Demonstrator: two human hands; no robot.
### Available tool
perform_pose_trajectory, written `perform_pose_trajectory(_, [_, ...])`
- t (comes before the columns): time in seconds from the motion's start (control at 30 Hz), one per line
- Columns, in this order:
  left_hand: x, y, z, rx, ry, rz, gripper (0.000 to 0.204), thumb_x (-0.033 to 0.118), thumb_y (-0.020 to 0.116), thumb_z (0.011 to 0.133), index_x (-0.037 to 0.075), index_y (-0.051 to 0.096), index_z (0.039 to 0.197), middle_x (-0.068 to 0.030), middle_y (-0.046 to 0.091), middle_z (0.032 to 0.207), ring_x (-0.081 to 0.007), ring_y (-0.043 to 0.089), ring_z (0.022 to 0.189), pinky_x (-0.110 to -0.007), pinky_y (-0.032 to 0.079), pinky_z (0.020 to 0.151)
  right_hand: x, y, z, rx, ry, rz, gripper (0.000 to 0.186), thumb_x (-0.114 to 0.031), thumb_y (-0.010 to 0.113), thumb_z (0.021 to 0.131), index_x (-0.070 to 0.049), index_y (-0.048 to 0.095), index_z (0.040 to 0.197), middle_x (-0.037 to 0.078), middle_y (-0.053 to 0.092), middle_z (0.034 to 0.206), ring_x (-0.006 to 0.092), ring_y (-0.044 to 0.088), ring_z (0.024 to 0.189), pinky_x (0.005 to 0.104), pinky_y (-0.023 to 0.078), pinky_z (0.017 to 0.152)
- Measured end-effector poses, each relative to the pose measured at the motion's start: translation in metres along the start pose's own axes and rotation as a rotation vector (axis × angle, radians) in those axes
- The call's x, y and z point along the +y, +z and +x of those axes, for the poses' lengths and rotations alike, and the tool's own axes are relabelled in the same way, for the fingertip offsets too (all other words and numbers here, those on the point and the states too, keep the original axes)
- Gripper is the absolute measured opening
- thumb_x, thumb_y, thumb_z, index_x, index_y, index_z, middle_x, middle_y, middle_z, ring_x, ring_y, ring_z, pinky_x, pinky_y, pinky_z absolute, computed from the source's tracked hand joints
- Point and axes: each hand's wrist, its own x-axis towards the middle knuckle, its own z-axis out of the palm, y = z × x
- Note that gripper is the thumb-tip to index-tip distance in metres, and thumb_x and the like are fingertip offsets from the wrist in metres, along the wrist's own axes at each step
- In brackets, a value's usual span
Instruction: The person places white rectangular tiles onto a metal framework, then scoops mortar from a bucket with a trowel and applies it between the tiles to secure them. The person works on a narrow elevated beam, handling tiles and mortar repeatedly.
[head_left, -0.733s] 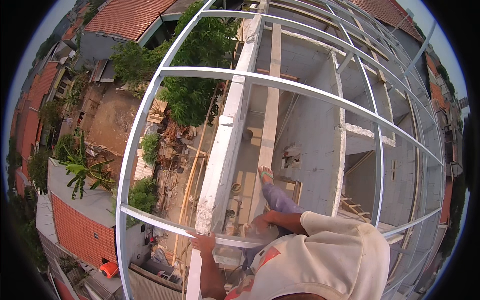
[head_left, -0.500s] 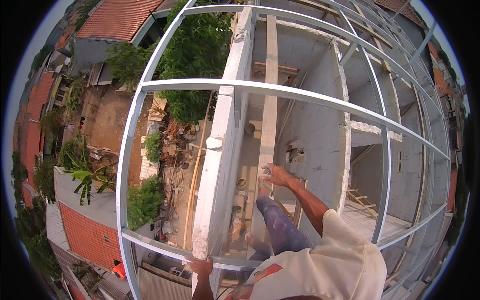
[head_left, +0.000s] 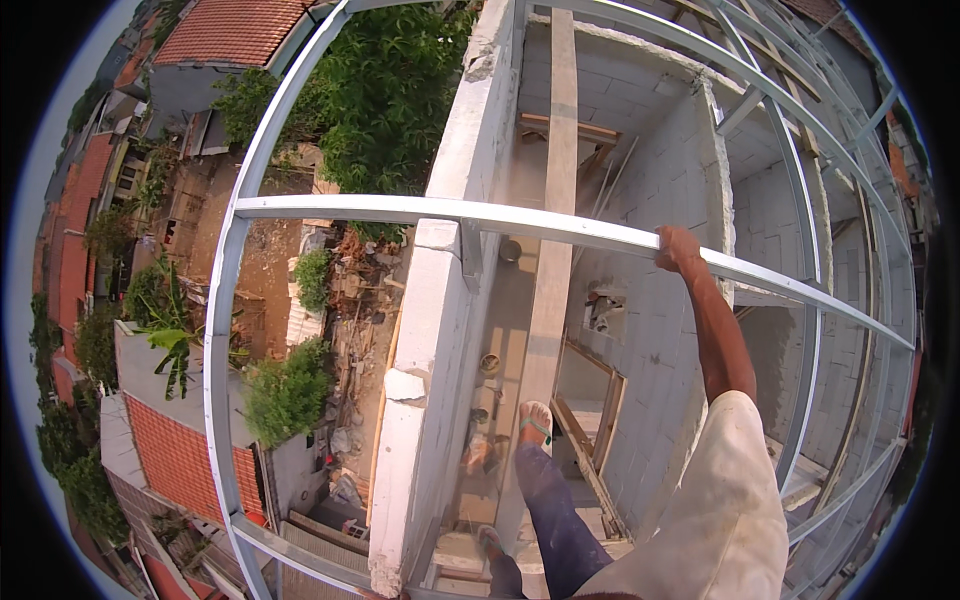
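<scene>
My right hand [head_left: 680, 248] is closed around the silver metal beam [head_left: 560, 227] that crosses in front of me, its arm stretched forward. At the lower edge, only a sliver of what may be my left hand shows beside the nearer metal beam [head_left: 300, 556]; its fingers are hidden. Under me a long wooden plank [head_left: 548, 300] runs away along the narrow space between walls. One foot [head_left: 535, 422] in a flip-flop rests on this plank, and the other foot [head_left: 488, 542] is lower and farther left.
Left of the plank stands a white-topped wall [head_left: 415, 330] with a loose chunk [head_left: 404, 386] on it. Deep below lie a floor with buckets [head_left: 490, 364] and a wooden frame [head_left: 600, 400]. Grey block walls [head_left: 660, 350] rise at right. Beyond the left wall, the ground drops to rubble [head_left: 350, 290] and trees [head_left: 390, 110].
My right hand has risen from near my knee to the crossing beam and gripped it. My view has shifted forward, and my left hand has nearly left the lower edge.
</scene>
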Motion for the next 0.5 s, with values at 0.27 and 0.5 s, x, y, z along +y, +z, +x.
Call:
perform_pose_trajectory(0.27, [0.093, -0.093, 0.076, -0.356, -0.036, -0.111, 0.058, 0.045, 0.061, 0.097, 0.001, 0.052, 0.133, -0.0264, 0.066, 0.113, -0.0437, 0.062, 0.106, -0.054, 0.045, 0.095, 0.006, -0.012, -0.008, 0.066, -0.204, 0.057, 0.033, -0.013, 0.076, 0.066, -0.011, 0.077, 0.099, 0.017, 0.074, 0.079, 0.0387, 0.073, 0.078, 0.0482, 0.058, 0.071])
perform_pose_trajectory(0.5, [0.332, -0.314, 0.108, -0.199, 0.490, -0.530, 0.061, 0.027, 0.070, 0.098, -0.004, 0.051, 0.146, -0.0316, 0.059, 0.137, -0.0452, 0.058, 0.129, -0.047, 0.045, 0.112, 0.013, -0.023, -0.001, -0.028, -0.327, 0.113, 0.027, -0.015, 0.076, 0.064, -0.008, 0.072, 0.090, 0.016, 0.073, 0.079, 0.0380, 0.073, 0.077, 0.0487, 0.059, 0.069])
